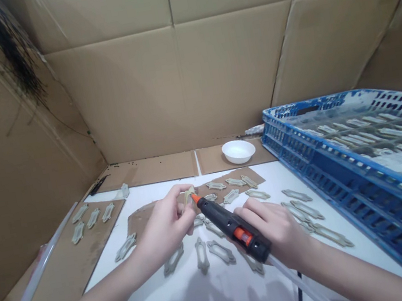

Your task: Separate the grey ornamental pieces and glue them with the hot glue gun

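Between its thumb and fingers, my left hand [170, 218] pinches a small pale frame piece [189, 197] above the middle of the white table. My right hand [272, 226] is wrapped round a black and orange glue gun [224, 219], whose orange tip is at the held piece. Whether tip and piece touch is too small to tell. Several similar frame pieces [201, 255] lie on the white surface around and below the hands. More of them rest on a torn cardboard sheet [256, 176] just behind.
A blue crate [332, 189] with rows of such pieces stands on the right. At the back is a white bowl [239, 151]. Cardboard [86, 248] on the left holds several pieces, with a black tool [98, 185] behind. Cardboard walls [128, 90] enclose the table; cables run near the front.
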{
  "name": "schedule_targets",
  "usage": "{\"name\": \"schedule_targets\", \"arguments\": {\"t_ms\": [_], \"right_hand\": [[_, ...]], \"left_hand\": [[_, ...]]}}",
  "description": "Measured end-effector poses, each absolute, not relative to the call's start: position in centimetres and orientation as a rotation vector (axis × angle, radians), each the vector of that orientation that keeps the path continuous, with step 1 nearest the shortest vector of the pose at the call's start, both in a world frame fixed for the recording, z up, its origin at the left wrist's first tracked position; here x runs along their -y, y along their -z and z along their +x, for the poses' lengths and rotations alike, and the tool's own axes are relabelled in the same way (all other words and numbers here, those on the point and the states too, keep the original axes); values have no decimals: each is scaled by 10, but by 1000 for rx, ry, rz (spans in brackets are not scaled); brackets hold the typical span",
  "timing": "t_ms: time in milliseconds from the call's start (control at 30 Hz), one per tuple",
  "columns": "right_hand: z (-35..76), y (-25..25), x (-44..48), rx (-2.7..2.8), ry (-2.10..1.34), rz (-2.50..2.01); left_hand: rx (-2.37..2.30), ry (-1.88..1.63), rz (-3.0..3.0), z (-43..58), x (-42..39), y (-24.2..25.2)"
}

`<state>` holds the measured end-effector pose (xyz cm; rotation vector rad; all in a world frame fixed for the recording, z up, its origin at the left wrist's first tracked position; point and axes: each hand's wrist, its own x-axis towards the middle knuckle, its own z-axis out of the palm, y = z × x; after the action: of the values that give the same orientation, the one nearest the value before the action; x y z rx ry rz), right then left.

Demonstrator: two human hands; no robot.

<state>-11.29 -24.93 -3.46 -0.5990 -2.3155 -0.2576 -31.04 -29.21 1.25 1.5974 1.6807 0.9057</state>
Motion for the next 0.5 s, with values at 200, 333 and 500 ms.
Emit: {"name": "schedule_targets", "arguments": {"t_ms": [200,333,500], "right_hand": [[-115,27,262,2370,277,-664],[-117,28,256,2409,243,-890],[-110,31,217,2249,-455,-1172]], "left_hand": [[-1799,-814,1735,-311,287,-7],[-1824,-831,1787,-315,286,-8],[-1732,-895,1689,-318,290,-18]]}}
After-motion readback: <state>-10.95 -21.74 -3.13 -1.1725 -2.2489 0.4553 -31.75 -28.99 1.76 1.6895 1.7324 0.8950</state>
